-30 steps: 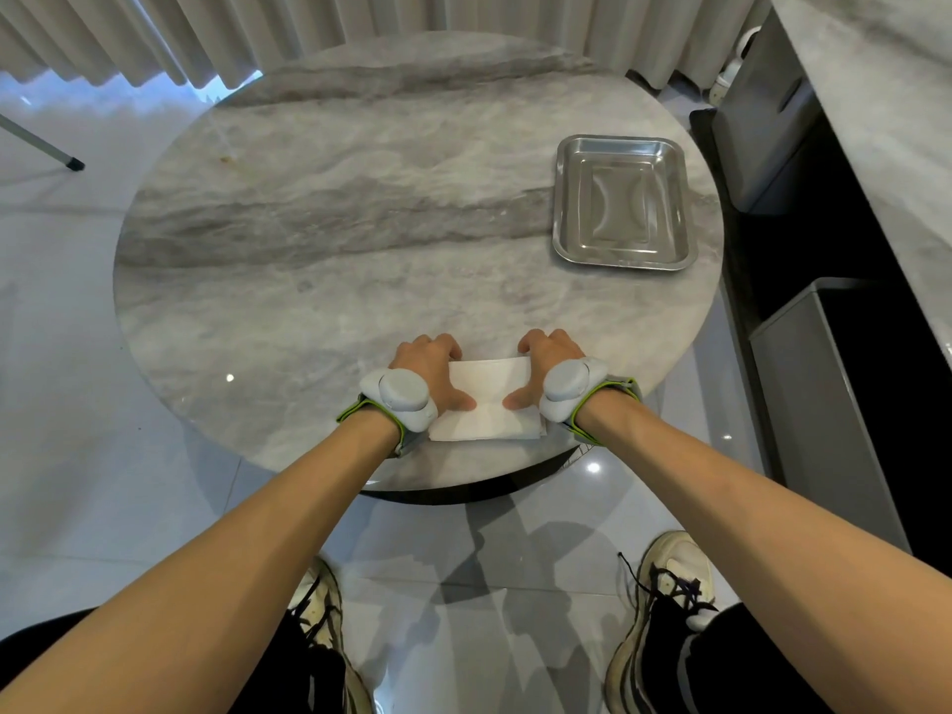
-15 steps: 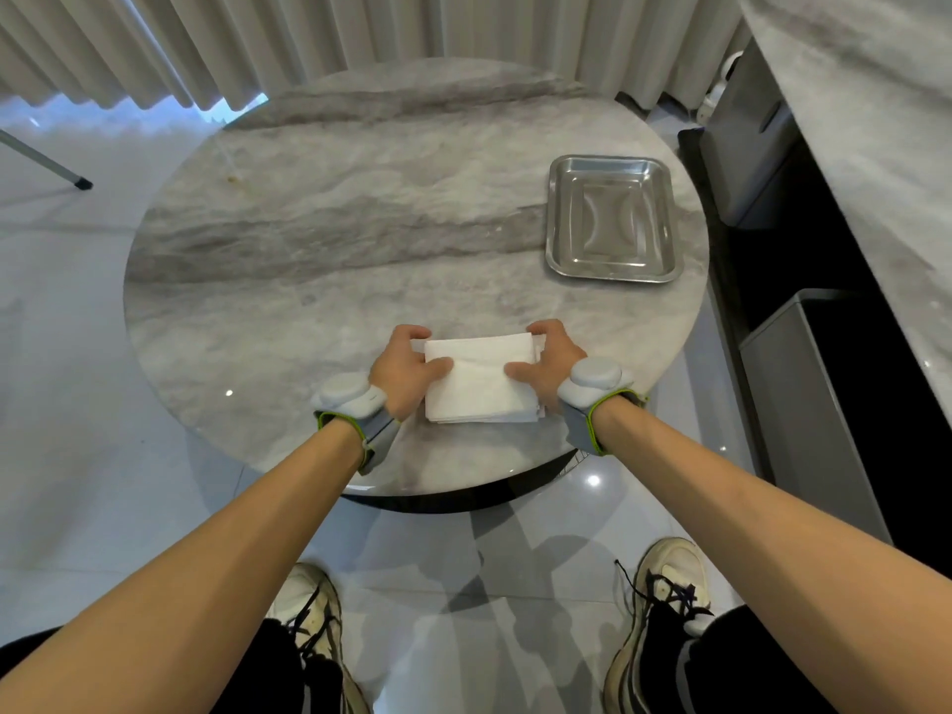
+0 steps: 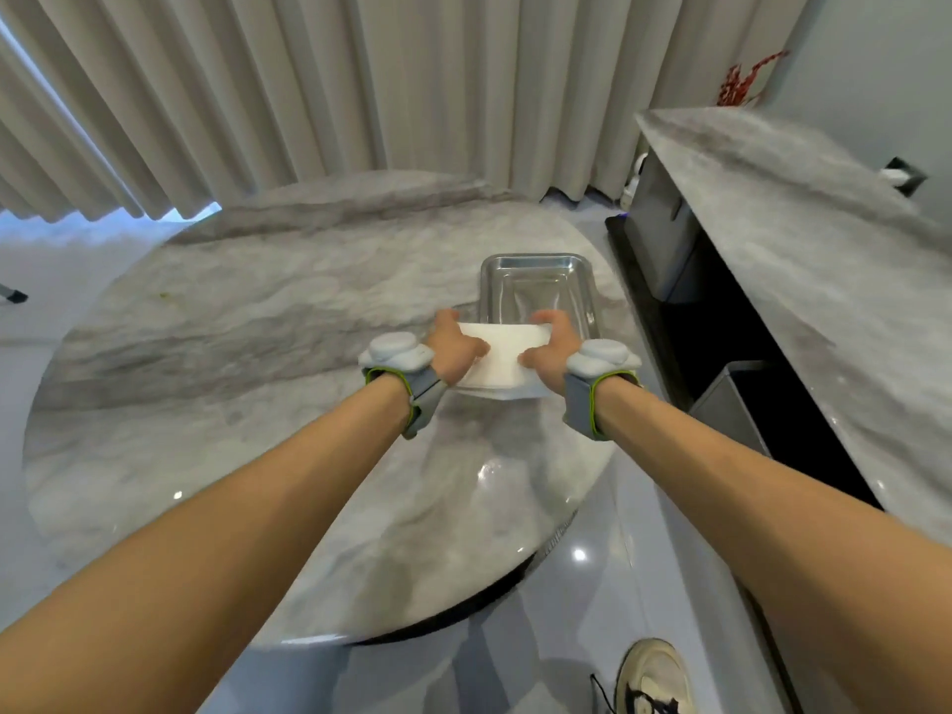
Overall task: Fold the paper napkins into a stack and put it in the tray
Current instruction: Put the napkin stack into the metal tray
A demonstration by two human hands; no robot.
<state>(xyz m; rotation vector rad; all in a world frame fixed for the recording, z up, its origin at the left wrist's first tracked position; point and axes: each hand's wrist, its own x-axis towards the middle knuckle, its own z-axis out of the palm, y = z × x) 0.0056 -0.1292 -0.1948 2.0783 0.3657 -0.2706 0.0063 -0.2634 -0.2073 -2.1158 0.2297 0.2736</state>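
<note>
Napkin stack [image 3: 502, 360] held off the table [image 3: 216, 363], left hand [image 3: 456, 350] and right hand [image 3: 548, 350] fingers pinching opposite ends, at tray's [image 3: 587, 286] near edge.

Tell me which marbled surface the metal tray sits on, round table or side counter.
The round table: the tray rests near its far right edge, just beyond the napkin stack. The straight-edged counter further right carries no tray.

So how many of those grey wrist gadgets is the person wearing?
2: one wrist gadget strapped behind the left hand, the other behind the right hand. Both hands grip the napkin stack.
</note>
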